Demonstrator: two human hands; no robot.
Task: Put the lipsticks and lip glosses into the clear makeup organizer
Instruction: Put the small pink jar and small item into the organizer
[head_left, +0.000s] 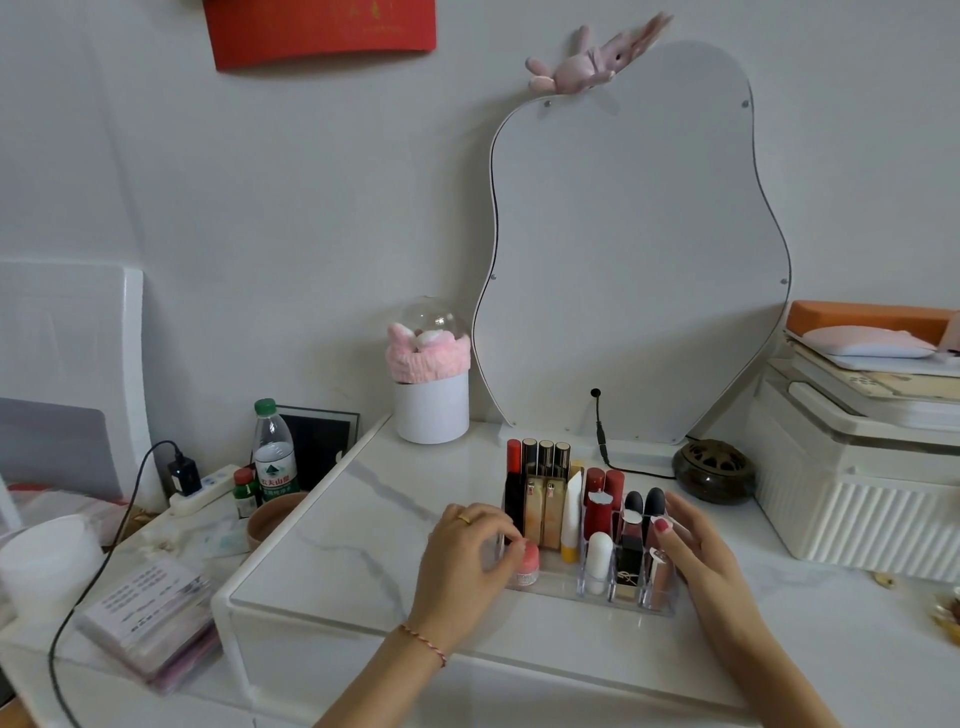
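A: Far left, below the tabletop (363, 519): stack of plastic-wrapped packets (150, 618), black cable (98, 561) draped across, power strip (202, 491), water bottle (274, 453) with green cap; label characters too small to read.

B: Noted. Mid-left?

A: White cylinder box (431, 408) with a pink headband under a clear dome, against the wall. Left hand (467, 556), ring on one finger, red string at the wrist, fingers curled onto a small pink-capped jar (525, 561) at the left front of the clear makeup organizer (592, 592). Jar partly hidden by fingertips.

B: Organizer contents?

A: Lipsticks and glosses upright in compartments: tall tubes (537, 467) at back, white stick (598, 558) at front, black tube (629, 566) marked YSL. Wavy mirror (634, 249) behind; plush rabbit (592, 57) on top.

B: Right side?

A: Right hand (706, 551) relaxed and spread against the organizer's right end, holding nothing. Dark round burner (714, 470) beyond, ribbed white box (857, 499) cut off by the edge.
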